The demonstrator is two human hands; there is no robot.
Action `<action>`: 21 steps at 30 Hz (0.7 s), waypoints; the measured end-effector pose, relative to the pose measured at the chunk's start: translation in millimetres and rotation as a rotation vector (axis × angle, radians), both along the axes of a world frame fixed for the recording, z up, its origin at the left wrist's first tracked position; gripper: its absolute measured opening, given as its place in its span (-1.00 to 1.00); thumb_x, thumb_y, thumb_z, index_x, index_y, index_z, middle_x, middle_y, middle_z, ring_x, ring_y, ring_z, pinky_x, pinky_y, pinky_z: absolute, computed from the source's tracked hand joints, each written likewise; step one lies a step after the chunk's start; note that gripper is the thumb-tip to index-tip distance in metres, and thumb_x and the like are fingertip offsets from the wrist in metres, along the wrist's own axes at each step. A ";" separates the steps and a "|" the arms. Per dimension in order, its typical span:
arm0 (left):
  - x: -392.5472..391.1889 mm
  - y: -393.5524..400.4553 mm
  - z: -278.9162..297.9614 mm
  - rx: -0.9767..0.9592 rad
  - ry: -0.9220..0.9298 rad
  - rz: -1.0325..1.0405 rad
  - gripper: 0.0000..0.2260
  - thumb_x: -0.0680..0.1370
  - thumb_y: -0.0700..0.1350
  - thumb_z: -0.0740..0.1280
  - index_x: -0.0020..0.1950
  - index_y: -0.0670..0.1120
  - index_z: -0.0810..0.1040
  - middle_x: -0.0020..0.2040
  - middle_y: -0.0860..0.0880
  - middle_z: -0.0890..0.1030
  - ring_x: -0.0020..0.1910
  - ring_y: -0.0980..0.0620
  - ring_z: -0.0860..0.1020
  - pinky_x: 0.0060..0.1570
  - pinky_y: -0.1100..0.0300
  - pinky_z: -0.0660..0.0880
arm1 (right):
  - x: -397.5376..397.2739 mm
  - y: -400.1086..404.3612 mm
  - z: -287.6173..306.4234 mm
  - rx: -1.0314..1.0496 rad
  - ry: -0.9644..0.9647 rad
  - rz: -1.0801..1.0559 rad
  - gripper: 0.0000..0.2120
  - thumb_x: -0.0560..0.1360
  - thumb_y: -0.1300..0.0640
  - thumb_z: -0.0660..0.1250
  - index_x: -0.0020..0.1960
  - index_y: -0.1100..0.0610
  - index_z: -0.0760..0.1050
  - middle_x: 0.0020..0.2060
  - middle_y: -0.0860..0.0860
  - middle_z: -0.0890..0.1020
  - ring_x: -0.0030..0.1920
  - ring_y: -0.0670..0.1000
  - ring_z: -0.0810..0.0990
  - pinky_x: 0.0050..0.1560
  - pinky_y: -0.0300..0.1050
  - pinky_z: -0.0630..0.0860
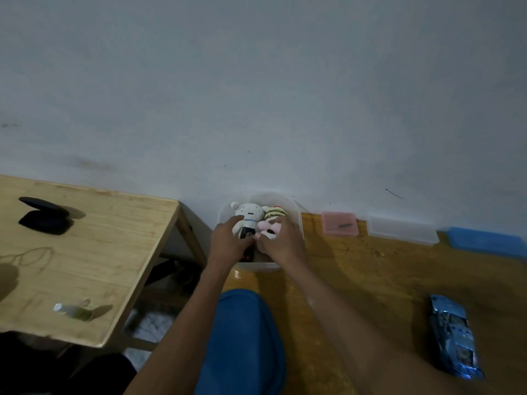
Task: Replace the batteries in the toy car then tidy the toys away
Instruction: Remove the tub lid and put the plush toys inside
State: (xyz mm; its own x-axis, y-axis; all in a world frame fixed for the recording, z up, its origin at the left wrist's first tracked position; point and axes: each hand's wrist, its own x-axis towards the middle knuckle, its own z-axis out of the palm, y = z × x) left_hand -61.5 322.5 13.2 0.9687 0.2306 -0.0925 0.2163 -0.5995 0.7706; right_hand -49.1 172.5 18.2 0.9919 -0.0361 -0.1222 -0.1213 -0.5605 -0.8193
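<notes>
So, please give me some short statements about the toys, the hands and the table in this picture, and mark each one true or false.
1. Both hands are at the clear tub by the wall. True: the left hand and the right hand are on the soft toys in it.
2. The blue toy car is inside the tub. False: it lies on the floor, to the right.
3. The white soft toy is to the left of the striped toy. True.
4. An open black case lies on the floor. False: it is on the wooden table.
</notes>
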 end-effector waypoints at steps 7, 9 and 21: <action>-88.1 17.9 -2.3 -0.043 -0.112 0.230 -0.46 0.41 0.23 0.50 0.33 0.07 0.55 0.21 -0.05 0.61 0.16 -0.02 0.57 0.11 -0.03 0.58 | -57.7 -16.6 13.3 -0.015 -0.174 0.017 -0.65 0.49 -0.05 0.44 0.22 0.03 0.52 0.11 -0.05 0.56 0.07 -0.04 0.53 -0.05 -0.15 0.50; -121.1 19.8 -8.2 -0.043 -0.093 0.296 -0.47 0.40 0.15 0.54 0.31 0.00 0.59 0.15 -0.09 0.62 0.13 -0.04 0.58 0.10 0.00 0.57 | -80.6 -18.1 4.6 -0.027 -0.123 0.047 -0.67 0.49 -0.06 0.43 0.19 0.02 0.52 0.10 -0.01 0.58 0.07 0.01 0.56 -0.02 -0.07 0.56; -278.6 25.3 -66.7 -0.323 0.160 0.483 -0.26 0.35 -0.02 0.63 0.45 0.02 0.37 0.25 -0.02 0.55 0.24 -0.14 0.56 0.17 -0.08 0.55 | -191.2 -26.0 -62.0 -0.196 0.242 0.257 -0.28 0.44 -0.11 0.49 0.51 0.06 0.33 0.35 0.06 0.48 0.37 0.12 0.44 0.32 0.01 0.46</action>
State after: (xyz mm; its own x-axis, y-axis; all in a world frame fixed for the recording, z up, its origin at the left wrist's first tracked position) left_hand -340.1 347.8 -53.5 0.7296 0.5771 -0.3670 0.5338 -0.1451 0.8331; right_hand -240.3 146.5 -43.7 0.9150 0.1631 -0.3691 -0.1337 -0.7405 -0.6587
